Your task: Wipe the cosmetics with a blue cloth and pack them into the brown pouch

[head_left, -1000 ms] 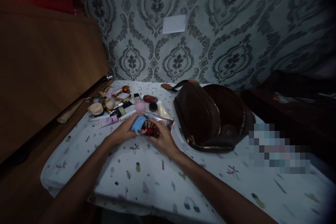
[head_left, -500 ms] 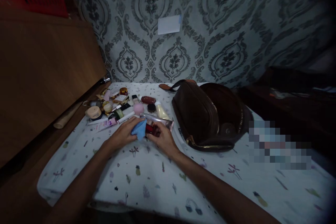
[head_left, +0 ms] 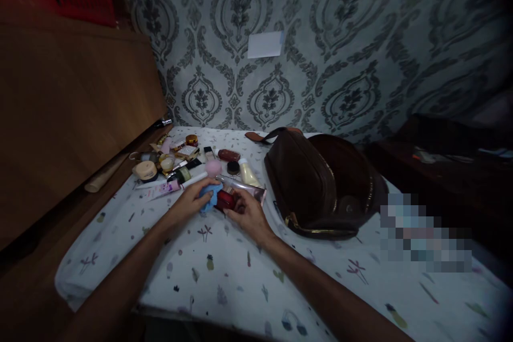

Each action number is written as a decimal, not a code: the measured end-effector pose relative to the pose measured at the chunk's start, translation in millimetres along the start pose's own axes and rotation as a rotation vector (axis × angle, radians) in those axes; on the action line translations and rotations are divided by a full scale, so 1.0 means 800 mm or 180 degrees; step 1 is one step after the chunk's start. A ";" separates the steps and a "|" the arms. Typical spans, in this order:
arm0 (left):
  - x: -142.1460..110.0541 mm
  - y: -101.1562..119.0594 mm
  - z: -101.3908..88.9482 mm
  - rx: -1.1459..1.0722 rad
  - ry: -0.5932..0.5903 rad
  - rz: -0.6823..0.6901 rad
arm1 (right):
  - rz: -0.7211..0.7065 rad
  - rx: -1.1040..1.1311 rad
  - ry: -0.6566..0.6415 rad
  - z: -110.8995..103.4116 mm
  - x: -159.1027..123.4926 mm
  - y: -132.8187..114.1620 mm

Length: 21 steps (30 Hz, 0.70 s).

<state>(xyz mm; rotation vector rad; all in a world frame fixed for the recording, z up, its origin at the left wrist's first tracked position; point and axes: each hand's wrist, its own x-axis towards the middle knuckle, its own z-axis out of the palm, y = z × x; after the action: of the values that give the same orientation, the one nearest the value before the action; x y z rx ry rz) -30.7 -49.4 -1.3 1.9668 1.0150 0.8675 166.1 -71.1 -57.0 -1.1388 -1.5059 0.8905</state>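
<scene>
My left hand (head_left: 191, 202) is closed on a small blue cloth (head_left: 209, 195) and presses it against a small red cosmetic item (head_left: 225, 200). My right hand (head_left: 247, 213) grips that red item from the right side. Both hands rest just above a white patterned sheet (head_left: 224, 272). Just behind the hands lies a clear tube (head_left: 244, 187) and a pink sponge (head_left: 214, 168).
Several cosmetics, among them a cream tube (head_left: 248, 173) and a round jar (head_left: 145, 170), lie scattered at the back left. An open brown leather bag (head_left: 316, 184) sits to the right. A wooden board (head_left: 72, 117) stands on the left, patterned wallpaper (head_left: 320, 48) behind.
The blue cloth has shifted over the red item as my left hand rubs it; my right hand has turned the item slightly. The view has shifted a little.
</scene>
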 end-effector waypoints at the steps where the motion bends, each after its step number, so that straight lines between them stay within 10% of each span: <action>1: 0.000 -0.001 -0.002 0.0008 0.0012 -0.0009 | 0.0061 0.0046 -0.0022 0.000 0.000 0.000; 21: -0.001 0.015 -0.012 0.0449 -0.0084 0.0361 | -0.0185 -0.0137 -0.0071 0.001 -0.003 -0.002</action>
<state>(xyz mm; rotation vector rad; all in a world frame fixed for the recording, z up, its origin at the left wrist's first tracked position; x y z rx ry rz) -35.0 -52.1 13.6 2.1668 0.9806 0.8488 165.0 -74.1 -56.7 -1.1137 -1.5752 0.8375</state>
